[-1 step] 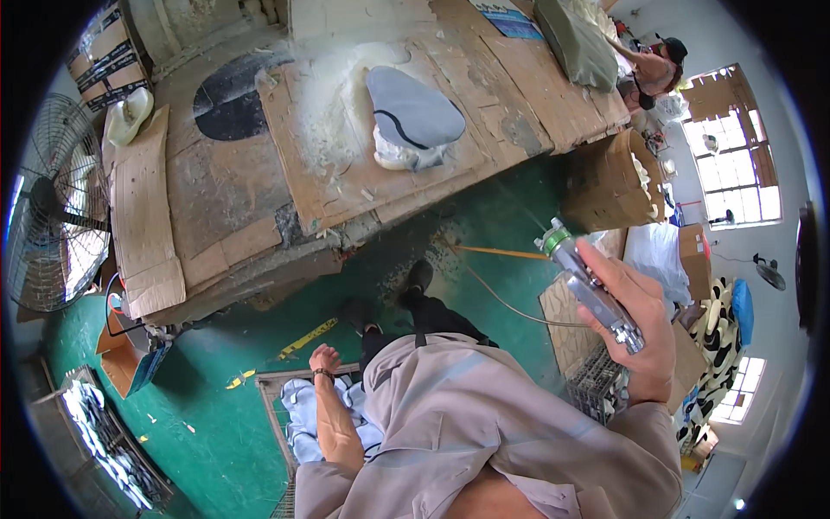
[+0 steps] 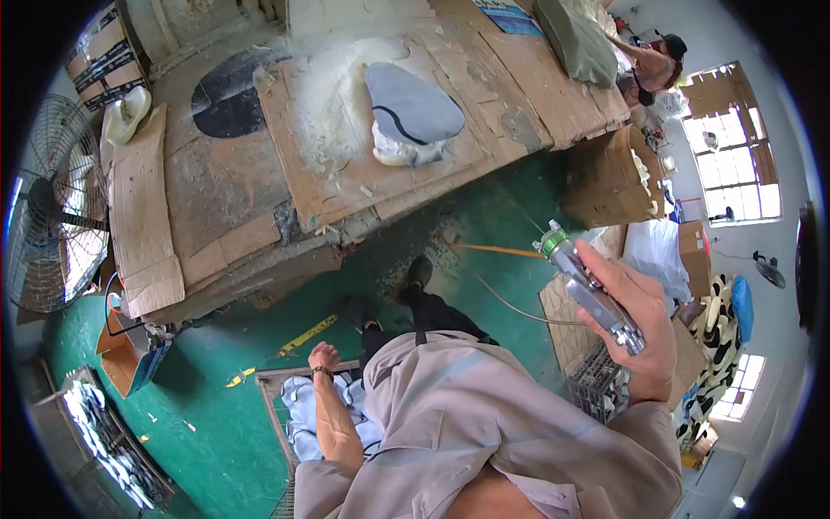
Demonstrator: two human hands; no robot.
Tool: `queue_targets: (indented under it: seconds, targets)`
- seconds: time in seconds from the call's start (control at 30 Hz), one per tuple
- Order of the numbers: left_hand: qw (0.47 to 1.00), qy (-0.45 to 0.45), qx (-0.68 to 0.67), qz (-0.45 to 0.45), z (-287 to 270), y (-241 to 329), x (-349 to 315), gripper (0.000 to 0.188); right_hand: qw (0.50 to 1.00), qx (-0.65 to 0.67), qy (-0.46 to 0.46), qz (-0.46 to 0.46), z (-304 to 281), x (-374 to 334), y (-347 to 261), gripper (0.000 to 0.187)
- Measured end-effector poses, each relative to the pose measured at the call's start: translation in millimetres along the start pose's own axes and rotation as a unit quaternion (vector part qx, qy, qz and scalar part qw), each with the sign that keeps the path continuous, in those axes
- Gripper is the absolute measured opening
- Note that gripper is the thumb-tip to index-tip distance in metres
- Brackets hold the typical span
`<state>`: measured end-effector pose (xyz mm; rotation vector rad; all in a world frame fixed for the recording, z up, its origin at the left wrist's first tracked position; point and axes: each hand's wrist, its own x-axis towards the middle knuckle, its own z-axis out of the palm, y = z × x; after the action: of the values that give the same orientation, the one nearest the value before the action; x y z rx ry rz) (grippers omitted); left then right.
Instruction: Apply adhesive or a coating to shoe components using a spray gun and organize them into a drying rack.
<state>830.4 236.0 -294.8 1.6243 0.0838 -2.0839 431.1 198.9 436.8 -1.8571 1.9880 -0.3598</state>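
Note:
My right hand [image 2: 635, 316] is raised at the right, wrapped around a metal spray gun [image 2: 596, 294] with a green ring near its nozzle. The nozzle points up and left toward the table, and a faint streak shows in front of it. On the cardboard-covered table [image 2: 225, 186] lies a grey-blue, rounded pad [image 2: 415, 102] with a black curved line, resting on a lumpy white piece [image 2: 406, 154]. My left hand [image 2: 324, 356] hangs low with its fingers loosely curled and nothing visible in it. It is beside a crate of light-blue pieces [image 2: 303, 419].
A thin hose [image 2: 510, 304] crosses the green floor [image 2: 233, 432]. A large cardboard box [image 2: 609, 177] stands right of the table. A caged fan [image 2: 56, 203] is at the left. Another person [image 2: 653, 69] works at the far right by a grey-green cushion [image 2: 577, 43].

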Motion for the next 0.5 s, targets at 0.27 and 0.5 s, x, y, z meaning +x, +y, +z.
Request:
queue_targets:
  seconds: [0.27, 0.5]
  targets:
    - [0.985, 0.121, 0.124, -0.008, -4.4, 12.7, -23.5, 0.043, 0.997, -0.003, 0.055, 0.055, 22.6, -27.2, -8.8, 0.065]
    - [0.986, 0.097, 0.135, 0.002, -0.3, 12.0, -27.4, 0.042, 0.993, 0.001, 0.078, 0.088, 35.4, -50.1, -4.8, 0.061]
